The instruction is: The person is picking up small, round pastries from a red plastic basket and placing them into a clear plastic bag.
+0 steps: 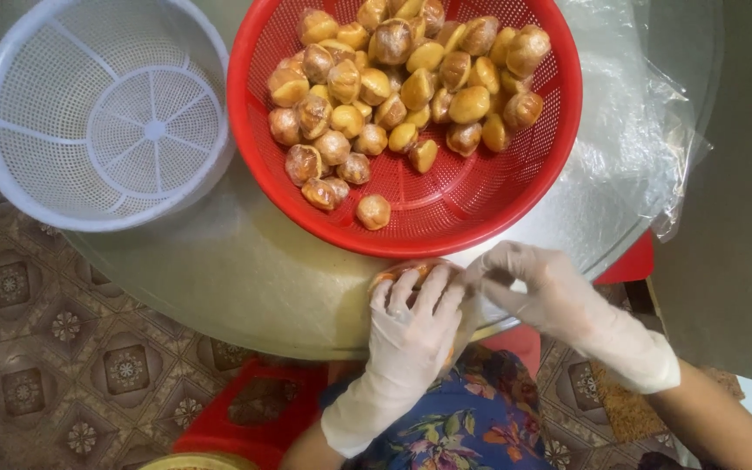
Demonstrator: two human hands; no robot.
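Observation:
My left hand [411, 326], in a thin white glove, lies cupped over an orange-brown piece of food in clear wrap [402, 274] at the near edge of the round table. My right hand [537, 292], also gloved, pinches the clear wrap beside it, fingertips close to the left hand's. Just beyond both hands stands a red plastic basket [480, 196] filled with several golden-brown round pieces [393, 87].
A white plastic basket [102, 113] with nothing in it stands at the far left on the round metal table [237, 270]. Clear plastic sheet [637, 122] lies on the table's right side. Below are a patterned tile floor [63, 348] and a red stool [245, 409].

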